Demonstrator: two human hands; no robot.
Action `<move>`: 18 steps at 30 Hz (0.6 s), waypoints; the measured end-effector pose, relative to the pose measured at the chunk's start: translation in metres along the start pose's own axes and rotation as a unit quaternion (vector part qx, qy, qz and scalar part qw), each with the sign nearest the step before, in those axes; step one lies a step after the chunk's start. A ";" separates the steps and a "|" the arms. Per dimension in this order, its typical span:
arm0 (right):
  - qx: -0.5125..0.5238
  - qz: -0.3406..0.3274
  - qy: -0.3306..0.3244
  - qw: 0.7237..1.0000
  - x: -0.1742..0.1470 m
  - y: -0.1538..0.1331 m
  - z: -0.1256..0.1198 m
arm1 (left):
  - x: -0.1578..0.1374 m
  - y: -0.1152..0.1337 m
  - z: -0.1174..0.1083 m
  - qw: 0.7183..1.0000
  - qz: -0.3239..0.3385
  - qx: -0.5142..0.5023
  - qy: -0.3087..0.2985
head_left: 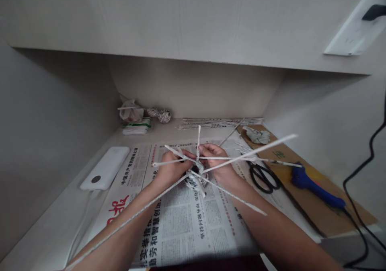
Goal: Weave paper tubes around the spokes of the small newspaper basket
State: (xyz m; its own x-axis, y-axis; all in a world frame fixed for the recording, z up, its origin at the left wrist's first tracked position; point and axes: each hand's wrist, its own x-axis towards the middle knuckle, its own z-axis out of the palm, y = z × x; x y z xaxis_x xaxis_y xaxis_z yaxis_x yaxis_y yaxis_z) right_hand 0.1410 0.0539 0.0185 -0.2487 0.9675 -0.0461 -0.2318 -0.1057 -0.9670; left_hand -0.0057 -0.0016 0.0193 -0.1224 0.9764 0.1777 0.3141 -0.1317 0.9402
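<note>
The left hand (173, 166), fingers curled closed, grips the weave (193, 182) between both hands while the right hand (214, 158) pinches an upright strip (199, 136); long strips (253, 152) jutting past the right hand could snag and bend if it twists.

The light is dim and greyish. Soft shadow fills the recess (193, 90) at twelve o'clock. At six, the newspaper (177, 230) has blurred small print; at two, the wide lens stretches the wall socket (346, 35).
</note>
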 end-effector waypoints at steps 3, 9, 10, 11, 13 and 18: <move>-0.092 -0.047 -0.012 0.995 0.000 0.002 -0.005 | 0.001 0.001 -0.001 0.999 -0.015 0.021 0.022; -0.259 -0.061 -0.038 0.963 -0.001 0.002 -0.014 | 0.004 -0.004 -0.003 0.997 -0.004 0.049 0.059; -0.256 -0.045 -0.046 0.964 -0.001 0.000 -0.014 | 0.005 -0.004 -0.003 0.996 0.000 0.055 0.067; -0.244 -0.027 -0.055 0.968 -0.002 -0.003 -0.014 | 0.005 -0.004 -0.004 0.995 0.006 0.063 0.074; -0.196 0.009 -0.070 0.978 -0.003 -0.009 -0.011 | 0.005 -0.004 -0.005 0.993 0.011 0.076 0.084; -0.094 0.056 -0.059 0.992 -0.004 -0.011 -0.004 | 0.005 -0.006 -0.006 0.994 0.018 0.077 0.070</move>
State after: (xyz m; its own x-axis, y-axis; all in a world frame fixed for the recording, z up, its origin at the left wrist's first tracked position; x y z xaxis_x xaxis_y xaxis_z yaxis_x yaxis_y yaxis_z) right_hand 0.1481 0.0518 0.0279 -0.3738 0.9173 -0.1370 -0.0204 -0.1558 -0.9876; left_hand -0.0142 0.0032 0.0168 -0.2349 0.9370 0.2586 0.4588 -0.1277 0.8793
